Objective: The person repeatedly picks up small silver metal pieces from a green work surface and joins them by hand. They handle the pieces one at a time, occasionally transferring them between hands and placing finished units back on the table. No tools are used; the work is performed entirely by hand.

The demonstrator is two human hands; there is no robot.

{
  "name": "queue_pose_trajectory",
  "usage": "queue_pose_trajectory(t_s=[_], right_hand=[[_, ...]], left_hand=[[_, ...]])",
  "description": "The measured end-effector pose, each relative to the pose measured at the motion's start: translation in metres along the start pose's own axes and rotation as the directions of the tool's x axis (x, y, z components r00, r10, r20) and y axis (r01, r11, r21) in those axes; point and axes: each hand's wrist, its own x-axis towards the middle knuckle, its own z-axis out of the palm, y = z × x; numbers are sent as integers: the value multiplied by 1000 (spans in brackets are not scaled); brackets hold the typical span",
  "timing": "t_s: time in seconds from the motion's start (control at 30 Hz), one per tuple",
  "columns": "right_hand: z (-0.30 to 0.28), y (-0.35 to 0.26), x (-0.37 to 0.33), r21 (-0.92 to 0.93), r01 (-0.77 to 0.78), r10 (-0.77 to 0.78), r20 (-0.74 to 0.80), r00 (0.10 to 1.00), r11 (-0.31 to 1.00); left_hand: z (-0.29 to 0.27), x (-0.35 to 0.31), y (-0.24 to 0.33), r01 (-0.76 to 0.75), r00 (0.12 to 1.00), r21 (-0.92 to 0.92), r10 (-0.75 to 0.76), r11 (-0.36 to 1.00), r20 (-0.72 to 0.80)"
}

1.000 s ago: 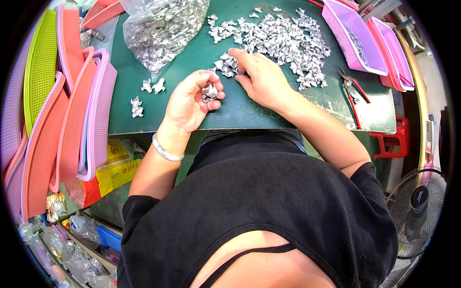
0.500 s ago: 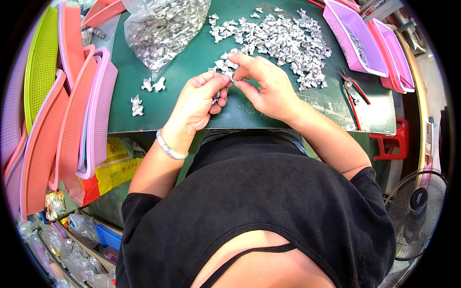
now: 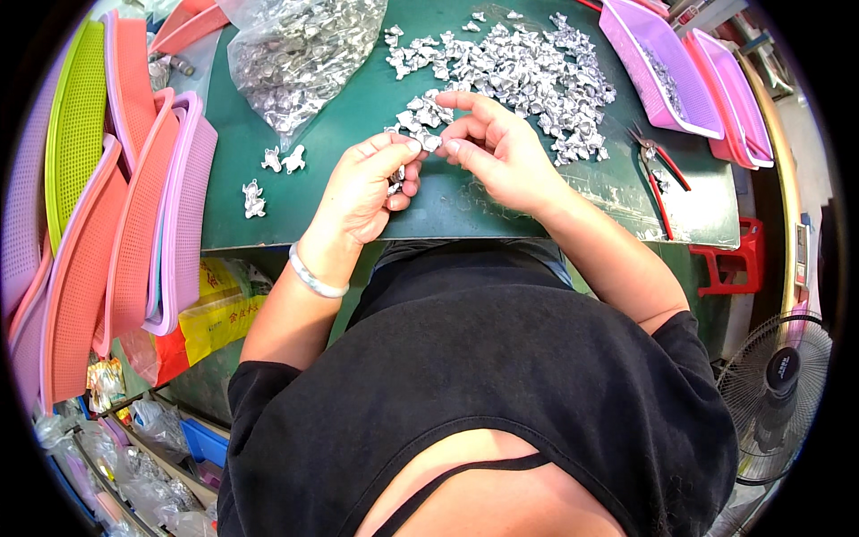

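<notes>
1. The green table [image 3: 295,208] is used as the work surface, with its near edge left bare, probably so that the hands have room.
2. Nested baskets [image 3: 80,268] are stood on edge at the left, seemingly to save space.
3. A clear plastic bag [image 3: 304,72] packed with silvery pieces is laid at the far left, perhaps as a store.
4. The main heap [image 3: 528,80] is spread beyond the right hand, likely so that single pieces can be picked out.
5. A lilac basket [image 3: 687,128] holding more pieces is placed at the right.
6. The left hand [image 3: 358,190] is curled around metal, with one piece [image 3: 430,141] pinched at its thumb tip, apparently for steadiness.
7. The right hand [image 3: 506,161] is held beside that piece, forefinger raised; whether anything is gripped by its fingers cannot be told.
8. Red-handled pliers [image 3: 673,167] are left splayed at the right, presumably within reach.
9. Three loose figures [image 3: 253,200] are set apart at the left, perhaps to avoid mixing.
</notes>
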Motion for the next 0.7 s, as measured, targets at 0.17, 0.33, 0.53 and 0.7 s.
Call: queue_pose_trajectory(t_s=[0.17, 0.33, 0.53, 0.7], right_hand=[[1, 0, 0, 33, 10, -10, -7, 1000, 999], [1, 0, -1, 17, 6, -6, -24, 1000, 1000], [0, 5, 3, -59, 43, -46, -47, 998, 997], [1, 4, 7, -391, 24, -58, -77, 995, 920]], left_hand=[[-1, 1, -1, -7, 1000, 3, 7, 1000, 7], [0, -1, -2, -54, 998, 57, 54, 997, 13], [1, -3, -2, -99, 995, 105, 100, 989, 1], [-11, -2, -1, -114, 993, -58, 115, 992, 22]])
